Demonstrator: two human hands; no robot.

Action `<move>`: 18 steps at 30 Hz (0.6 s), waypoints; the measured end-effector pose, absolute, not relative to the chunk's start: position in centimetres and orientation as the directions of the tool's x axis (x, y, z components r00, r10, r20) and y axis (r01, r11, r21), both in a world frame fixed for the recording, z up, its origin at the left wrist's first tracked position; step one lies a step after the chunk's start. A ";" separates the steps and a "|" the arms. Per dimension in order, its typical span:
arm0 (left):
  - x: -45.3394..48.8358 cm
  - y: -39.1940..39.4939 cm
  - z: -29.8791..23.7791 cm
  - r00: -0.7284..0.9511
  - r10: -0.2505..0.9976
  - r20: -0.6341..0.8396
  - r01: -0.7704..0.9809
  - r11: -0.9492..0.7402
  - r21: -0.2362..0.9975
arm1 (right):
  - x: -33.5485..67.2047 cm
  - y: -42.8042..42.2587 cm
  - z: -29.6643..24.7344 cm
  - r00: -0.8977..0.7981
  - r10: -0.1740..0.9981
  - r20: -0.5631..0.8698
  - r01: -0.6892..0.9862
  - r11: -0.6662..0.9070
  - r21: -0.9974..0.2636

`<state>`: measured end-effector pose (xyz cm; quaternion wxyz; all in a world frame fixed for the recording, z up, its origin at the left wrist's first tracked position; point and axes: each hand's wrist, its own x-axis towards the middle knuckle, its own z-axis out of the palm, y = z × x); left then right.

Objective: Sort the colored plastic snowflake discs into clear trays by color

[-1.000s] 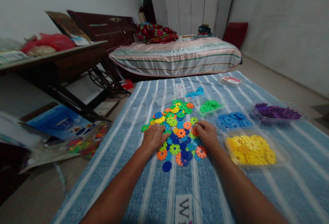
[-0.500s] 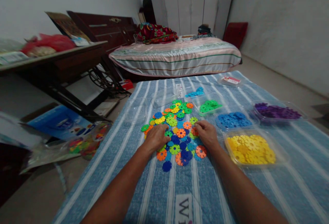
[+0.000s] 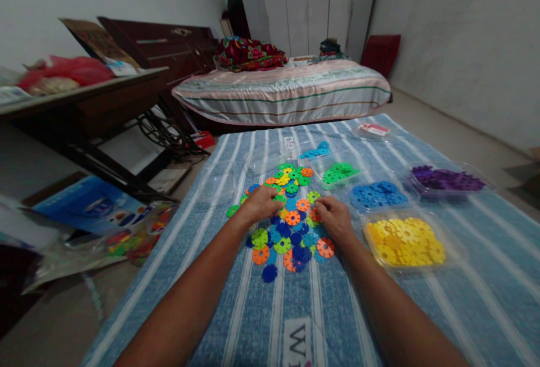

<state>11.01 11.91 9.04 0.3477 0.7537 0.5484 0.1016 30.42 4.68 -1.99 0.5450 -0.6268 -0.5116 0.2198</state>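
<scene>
A loose pile of colourful notched plastic discs, among them an orange disc (image 3: 292, 218), lies on the striped cloth. My left hand (image 3: 262, 205) is over the pile's left side, thumb and forefinger closed on a green notched disc (image 3: 279, 197). At the right edge of the pile my right hand (image 3: 336, 218) has its fingers curled together beside another orange disc (image 3: 314, 214); whatever is in that pinch is hidden. Sorted discs fill clear tubs on the right: yellow discs (image 3: 407, 240), blue discs (image 3: 378, 194), green discs (image 3: 338, 171) and purple discs (image 3: 447, 179).
Light-blue pieces (image 3: 316, 150) sit in a tub behind the pile. A clear container (image 3: 217, 182) stands to the left, and a lidded box with a red label (image 3: 374, 129) at the far edge. Left of the cloth are a sewing-machine table (image 3: 139, 75) and bags on the floor.
My left hand has moved away from me over the pile, lifting the green disc from among the others. The right hand stays at the pile's right edge. The view has shifted slightly.
</scene>
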 end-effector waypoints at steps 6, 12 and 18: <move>18.8 13.0 12.5 0.375 0.913 -0.162 0.403 -0.003 0.915 | 30.5 4.7 -1.9 0.381 0.884 0.270 0.378 0.118 -0.918; 18.7 12.6 12.2 0.470 0.882 -0.007 0.560 -0.292 0.775 | 30.5 4.7 -1.9 0.383 0.884 0.267 0.377 0.114 -0.919; 12.6 9.6 8.7 0.476 0.879 0.025 0.839 -0.462 0.287 | 30.4 4.6 -1.7 0.390 0.881 0.268 0.403 0.099 -0.910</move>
